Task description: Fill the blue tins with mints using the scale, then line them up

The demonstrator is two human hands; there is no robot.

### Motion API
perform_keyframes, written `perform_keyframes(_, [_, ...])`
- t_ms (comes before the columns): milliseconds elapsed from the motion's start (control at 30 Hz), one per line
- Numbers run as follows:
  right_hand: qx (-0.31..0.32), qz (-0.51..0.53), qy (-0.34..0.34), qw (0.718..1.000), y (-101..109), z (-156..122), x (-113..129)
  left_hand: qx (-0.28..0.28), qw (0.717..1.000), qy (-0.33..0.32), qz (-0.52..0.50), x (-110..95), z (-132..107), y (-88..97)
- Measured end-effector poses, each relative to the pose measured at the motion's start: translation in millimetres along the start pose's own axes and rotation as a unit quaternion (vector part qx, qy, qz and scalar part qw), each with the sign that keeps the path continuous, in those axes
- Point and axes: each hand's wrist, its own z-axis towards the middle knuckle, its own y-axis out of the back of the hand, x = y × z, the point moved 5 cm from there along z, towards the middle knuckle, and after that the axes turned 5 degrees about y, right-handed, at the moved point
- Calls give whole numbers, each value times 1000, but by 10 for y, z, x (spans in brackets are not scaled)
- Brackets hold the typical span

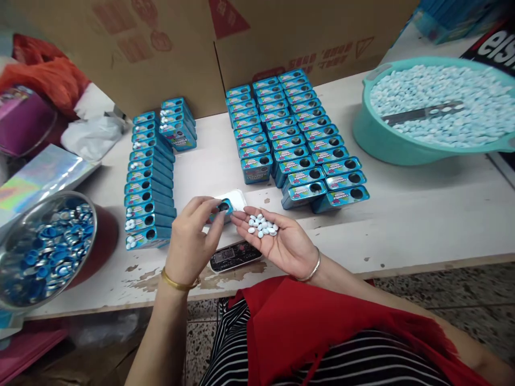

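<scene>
My left hand [192, 236] is closed on a small blue tin [223, 209], holding it over the white platform of a small digital scale [233, 254]. My right hand [277, 241] lies palm up beside it, fingers apart, cupping several white candies [262, 225] next to the tin's round hole. Both wrists wear bangles.
Rows of blue tins with empty round holes [298, 139] stand at the table's middle; a column of filled tins [148, 182] stands at the left. A teal basin of white candies [434, 107] sits far right, a metal bowl of blue caps [44, 246] near left. Cardboard boxes [201, 43] rise behind.
</scene>
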Motion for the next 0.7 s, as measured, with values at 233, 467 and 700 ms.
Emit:
perform_keyframes(233, [-10, -21, 9, 1000, 320, -139, 74, 126, 988, -30, -90, -472, -356, -592])
perform_keyframes(467, [-71, -74, 18, 995, 732, -321, 122, 151, 988, -12, -37, -615, -562, -1023])
perform_keyframes(700, [-78, -46, -26, 996, 756, -355, -16, 134, 990, -27, -34, -595, -638, -1010])
